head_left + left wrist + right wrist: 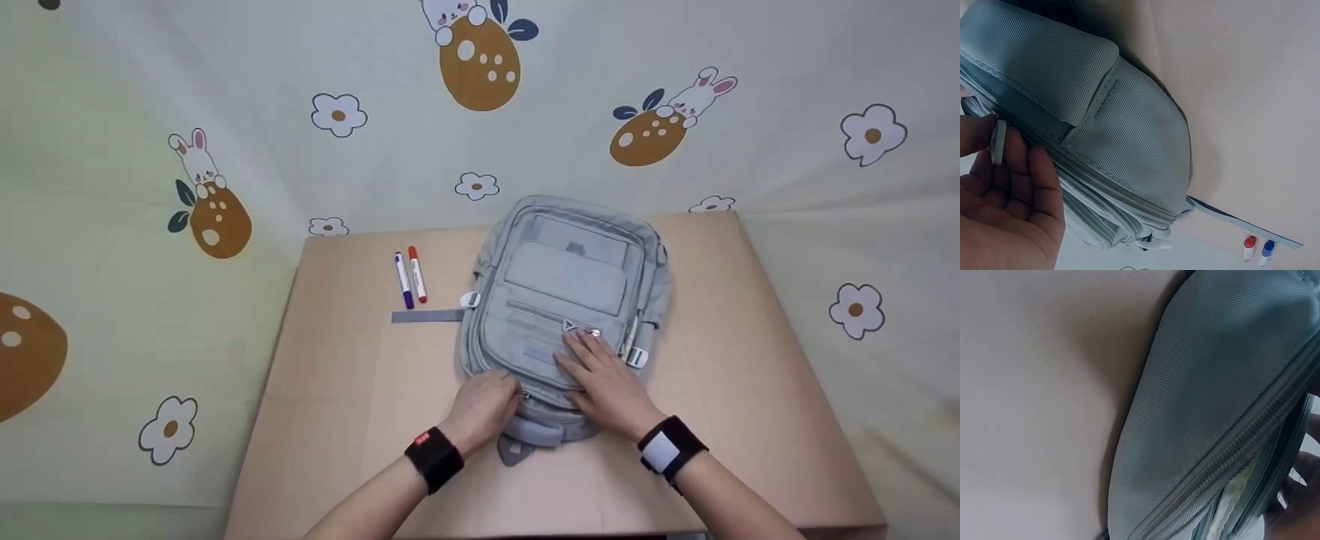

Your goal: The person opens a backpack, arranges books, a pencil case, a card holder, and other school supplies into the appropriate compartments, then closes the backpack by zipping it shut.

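A grey-green backpack [562, 277] lies on its back on the table, its top handle [534, 433] toward me. My left hand [484, 405] is at the zipper near the top end. In the left wrist view its thumb and curled fingers pinch a zipper pull [998, 142] beside the zipper track [1112, 194]. My right hand [609, 386] rests on the backpack's front with its fingers spread, just below the front pocket's zipper pull. The right wrist view catches only part of that hand at the edge, by a partly parted zipper [1247, 495].
Two markers, one blue-capped [403, 281] and one red-capped [418, 275], lie left of the backpack. A grey strap [427, 316] sticks out from its left side. The tan table [337, 420] ends at a patterned cloth backdrop [397, 165].
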Demonstrator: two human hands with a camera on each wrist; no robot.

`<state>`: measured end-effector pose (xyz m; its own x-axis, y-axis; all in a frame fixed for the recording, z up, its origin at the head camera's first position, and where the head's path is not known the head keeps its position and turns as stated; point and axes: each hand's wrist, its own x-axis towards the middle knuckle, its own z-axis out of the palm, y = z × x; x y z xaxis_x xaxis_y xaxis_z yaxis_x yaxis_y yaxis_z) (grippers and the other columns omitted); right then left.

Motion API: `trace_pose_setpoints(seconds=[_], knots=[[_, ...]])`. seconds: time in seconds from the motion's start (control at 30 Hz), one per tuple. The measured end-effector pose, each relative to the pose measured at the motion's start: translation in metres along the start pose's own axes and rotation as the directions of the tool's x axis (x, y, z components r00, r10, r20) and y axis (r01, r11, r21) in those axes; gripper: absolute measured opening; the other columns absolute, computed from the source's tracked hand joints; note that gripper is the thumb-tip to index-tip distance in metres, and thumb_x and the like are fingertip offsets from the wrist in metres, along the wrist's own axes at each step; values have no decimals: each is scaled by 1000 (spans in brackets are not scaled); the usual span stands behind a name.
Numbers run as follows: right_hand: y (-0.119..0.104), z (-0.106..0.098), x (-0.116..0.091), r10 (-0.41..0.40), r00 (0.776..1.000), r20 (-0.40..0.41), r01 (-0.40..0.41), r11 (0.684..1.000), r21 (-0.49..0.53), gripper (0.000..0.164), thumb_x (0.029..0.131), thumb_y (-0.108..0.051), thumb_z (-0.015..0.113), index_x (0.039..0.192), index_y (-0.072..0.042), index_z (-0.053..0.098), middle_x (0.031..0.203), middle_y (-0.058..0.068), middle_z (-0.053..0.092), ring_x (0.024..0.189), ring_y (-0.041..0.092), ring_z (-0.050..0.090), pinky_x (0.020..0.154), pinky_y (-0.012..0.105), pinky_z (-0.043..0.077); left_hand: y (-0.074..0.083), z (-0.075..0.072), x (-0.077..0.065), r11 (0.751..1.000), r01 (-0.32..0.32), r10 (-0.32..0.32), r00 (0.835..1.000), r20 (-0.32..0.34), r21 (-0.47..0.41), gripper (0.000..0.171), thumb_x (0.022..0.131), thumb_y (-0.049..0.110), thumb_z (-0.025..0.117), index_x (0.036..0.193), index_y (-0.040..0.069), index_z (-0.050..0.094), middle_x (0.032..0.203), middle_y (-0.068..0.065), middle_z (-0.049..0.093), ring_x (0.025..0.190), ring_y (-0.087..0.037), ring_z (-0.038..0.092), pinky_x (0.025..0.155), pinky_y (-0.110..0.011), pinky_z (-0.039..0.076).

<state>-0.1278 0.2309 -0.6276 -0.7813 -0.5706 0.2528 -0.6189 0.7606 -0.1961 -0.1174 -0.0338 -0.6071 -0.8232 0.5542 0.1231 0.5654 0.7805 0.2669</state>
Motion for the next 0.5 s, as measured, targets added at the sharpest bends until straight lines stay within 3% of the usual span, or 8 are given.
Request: trace_pose_setpoints(seconds=[0.27, 0.5], knots=[[12, -10, -20, -34, 993, -117, 40, 998, 47, 59, 90, -30, 78, 142, -10, 61, 155, 17, 45, 144, 41, 37, 116, 56, 30, -1, -5, -3, 994, 33, -33, 999, 2, -104, 6, 101, 21, 64, 99, 17, 67, 86, 7, 61, 79, -10, 60, 71, -29, 51], [23, -8, -35, 24, 994, -104, -16, 997, 76, 60, 90, -35, 78, 142, -12, 61, 155, 15, 46, 144, 41, 38, 113, 57, 34, -2, -12, -5, 978, 72, -70, 997, 14, -195, 7, 102, 20, 63, 102, 16, 69, 90, 7, 64, 82, -10, 61, 73, -30, 52]])
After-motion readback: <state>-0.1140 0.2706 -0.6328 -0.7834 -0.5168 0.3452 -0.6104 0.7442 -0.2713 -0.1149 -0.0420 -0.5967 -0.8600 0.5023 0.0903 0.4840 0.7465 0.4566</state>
